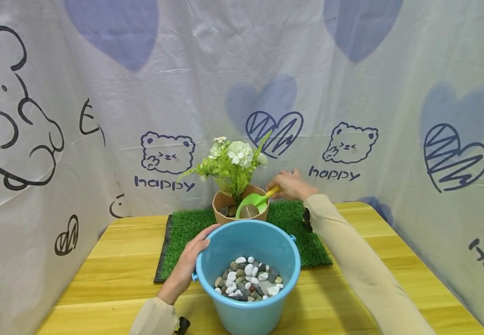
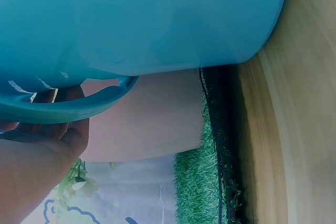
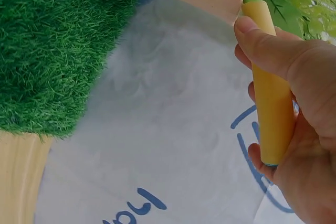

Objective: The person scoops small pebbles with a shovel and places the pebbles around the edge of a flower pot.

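Note:
My right hand [image 1: 290, 185] grips the yellow handle of a toy trowel [image 3: 270, 98]. Its green blade [image 1: 260, 201] reaches into a tan flowerpot [image 1: 218, 202], and a large brownish stone [image 1: 248, 211] lies on or against the blade. White flowers with green leaves [image 1: 238, 163] stand in the pot, with darker stones around the stems. My left hand [image 1: 189, 258] holds a blue bucket [image 1: 250, 311] at its left rim. In the left wrist view, those fingers pass between the bucket wall and its handle [image 2: 79, 106]. White, grey and brown pebbles [image 1: 248, 279] cover the bucket's bottom.
A mat of artificial grass [image 1: 191, 228] lies under the pot, on a yellow wood-grain table [image 1: 120, 270]. The bucket stands in front of the pot, near the table's front. A white printed cloth [image 1: 208, 102] hangs behind and on both sides.

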A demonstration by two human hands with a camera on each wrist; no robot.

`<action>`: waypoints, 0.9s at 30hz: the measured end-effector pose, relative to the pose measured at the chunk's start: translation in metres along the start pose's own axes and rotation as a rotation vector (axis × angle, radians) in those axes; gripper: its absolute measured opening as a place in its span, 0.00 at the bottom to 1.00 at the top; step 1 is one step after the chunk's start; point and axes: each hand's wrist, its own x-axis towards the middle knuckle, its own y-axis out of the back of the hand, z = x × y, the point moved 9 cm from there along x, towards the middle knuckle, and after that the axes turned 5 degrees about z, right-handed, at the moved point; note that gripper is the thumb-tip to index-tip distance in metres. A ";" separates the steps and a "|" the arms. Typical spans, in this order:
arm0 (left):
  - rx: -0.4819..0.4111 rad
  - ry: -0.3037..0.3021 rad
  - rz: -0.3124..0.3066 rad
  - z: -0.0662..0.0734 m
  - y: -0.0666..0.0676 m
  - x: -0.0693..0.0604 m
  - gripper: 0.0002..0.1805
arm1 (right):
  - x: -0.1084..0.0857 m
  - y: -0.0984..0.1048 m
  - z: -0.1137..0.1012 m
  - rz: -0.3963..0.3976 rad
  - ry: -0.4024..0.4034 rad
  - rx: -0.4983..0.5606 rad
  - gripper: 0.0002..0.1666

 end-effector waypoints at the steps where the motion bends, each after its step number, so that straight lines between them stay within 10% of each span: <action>1: 0.000 0.000 -0.002 0.000 0.000 0.000 0.28 | 0.001 0.001 -0.001 0.010 0.007 -0.017 0.18; 27: -0.003 -0.003 -0.014 0.001 -0.002 -0.001 0.28 | -0.009 0.046 -0.017 0.427 0.126 -0.202 0.11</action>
